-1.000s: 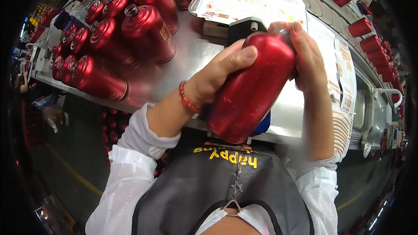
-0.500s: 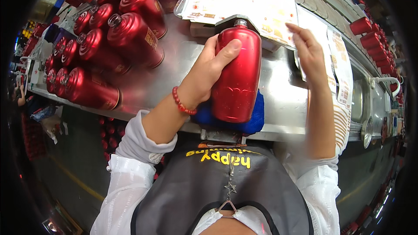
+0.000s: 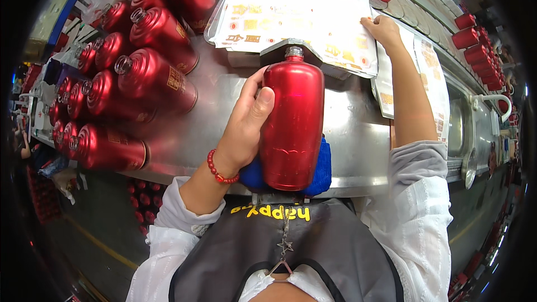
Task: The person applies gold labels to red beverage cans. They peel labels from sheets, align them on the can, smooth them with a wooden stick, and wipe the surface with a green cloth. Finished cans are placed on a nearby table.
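Note:
A glossy red bottle (image 3: 292, 128) with a clear glass neck lies tilted in front of me, its neck pointing away. My left hand (image 3: 249, 114) is wrapped round its left side, thumb on top. The bottle's lower end rests over a blue cloth pad (image 3: 320, 170), and its neck lies at a dark angled rest (image 3: 268, 55). Farther off is a stack of white sheets (image 3: 302, 0) with gold and red printing. At the stack's right edge my right hand (image 3: 383, 32) is closed, its fingertips pinching the rim of the top sheet.
Several red bottles (image 3: 159, 81) stand close together on the metal table (image 3: 218, 92) at the left. More printed sheets (image 3: 428, 72) lie at the right, beside a metal basin (image 3: 460, 117) with a white pipe (image 3: 495, 99). Other red bottles (image 3: 481, 56) line the far right.
My right hand has moved up to the sheet stack's right edge, and its fingers have closed there. My left hand still holds the bottle, which sits lower in the picture as the view has shifted.

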